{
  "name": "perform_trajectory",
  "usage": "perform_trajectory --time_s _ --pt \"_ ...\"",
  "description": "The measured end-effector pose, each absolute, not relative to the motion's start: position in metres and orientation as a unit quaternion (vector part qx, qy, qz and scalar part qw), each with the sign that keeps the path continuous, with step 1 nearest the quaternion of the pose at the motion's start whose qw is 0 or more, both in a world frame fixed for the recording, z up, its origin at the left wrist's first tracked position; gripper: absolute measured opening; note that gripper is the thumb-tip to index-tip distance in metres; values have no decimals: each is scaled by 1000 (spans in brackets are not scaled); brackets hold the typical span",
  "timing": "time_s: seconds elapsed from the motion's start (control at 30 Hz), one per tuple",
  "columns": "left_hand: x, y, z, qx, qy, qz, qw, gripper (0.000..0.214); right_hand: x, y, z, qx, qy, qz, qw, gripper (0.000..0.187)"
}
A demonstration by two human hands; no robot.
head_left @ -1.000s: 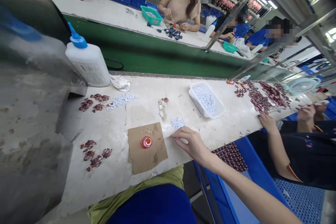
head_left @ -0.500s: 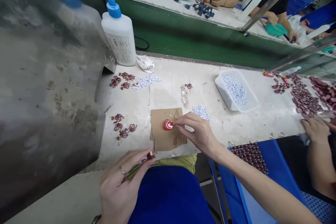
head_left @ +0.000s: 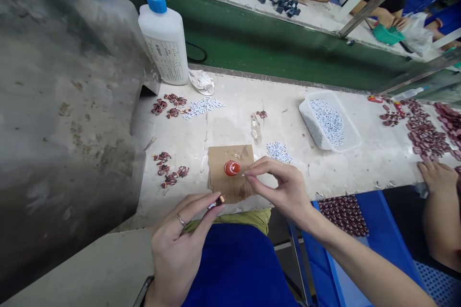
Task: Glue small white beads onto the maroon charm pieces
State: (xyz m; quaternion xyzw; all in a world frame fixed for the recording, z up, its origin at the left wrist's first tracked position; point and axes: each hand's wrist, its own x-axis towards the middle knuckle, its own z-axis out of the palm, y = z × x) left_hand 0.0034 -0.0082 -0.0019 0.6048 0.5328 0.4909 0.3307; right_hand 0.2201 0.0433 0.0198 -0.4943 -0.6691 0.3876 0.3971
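well, back left: glue bottle [head_left: 164,33] stands up on bench [head_left: 230,124]. dark red bits [head_left: 169,176] lie in front. our left hand [head_left: 176,244] low, closed, pinching small piece [head_left: 217,200] at fingertips, just past bench edge. next, cardboard [head_left: 219,184], red cap [head_left: 232,168] with white stuff on it. our right hand [head_left: 288,187] pinched shut right beside cap; too tiny to tell what it holds. we think step is dabbing at cap. next move calls for steady fingers, no bump on cap. further right: white bits [head_left: 279,152], tray [head_left: 309,127], other person's hand [head_left: 437,177].

Bright even light (edges warped, blurred)
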Motion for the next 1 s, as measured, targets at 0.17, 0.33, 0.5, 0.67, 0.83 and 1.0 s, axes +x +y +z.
perform_trajectory --time_s 0.17,0.33,0.5,0.67,0.83,1.0 --pt "11 -7 8 613 519 488 342 41 204 27 39 -454 -649 438 427 16" --pt "13 -6 9 604 510 488 369 43 202 25 41 -440 -661 441 418 18" --pt "13 -6 8 606 518 488 356 41 203 25 42 -438 -697 416 386 20" --pt "13 -7 7 594 516 498 364 39 207 20 44 -400 -805 269 345 30" --pt "20 -6 8 546 519 510 415 37 209 24 51 -422 -759 353 348 29" --pt "25 -9 11 502 552 501 439 39 203 33 60 -447 -660 504 333 22"
